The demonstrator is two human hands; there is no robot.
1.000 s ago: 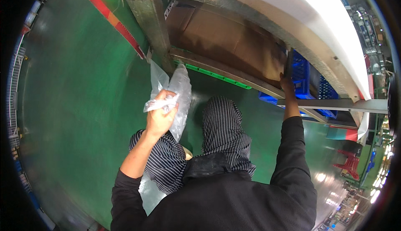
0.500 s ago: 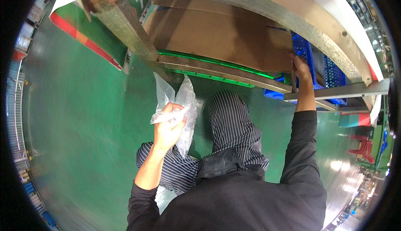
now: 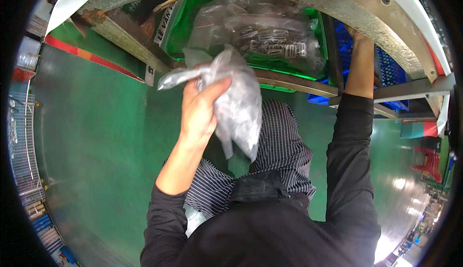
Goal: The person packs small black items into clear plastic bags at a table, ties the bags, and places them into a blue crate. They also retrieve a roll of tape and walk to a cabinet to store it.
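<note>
In my left hand is a clear plastic bag, its gathered neck closed in my fingers. It hangs above my knees, just in front of a green crate on the low shelf. Inside the crate lie clear plastic bags, with small light-coloured parts showing through one of them. My right hand reaches in under the table's metal edge, beside a blue perforated basket. The frame hides its fingers, so what they touch cannot be seen.
A rusty metal table frame arches over the shelf, with a crossbar along the crate's front. Another metal bar juts out at the right. Green floor spreads to the left. A red plastic chair stands far right.
The cardboard sheet over the green crate is gone from there, and the bags inside show. My left hand has raised its bag toward the crate. My right hand has moved farther up under the table edge.
</note>
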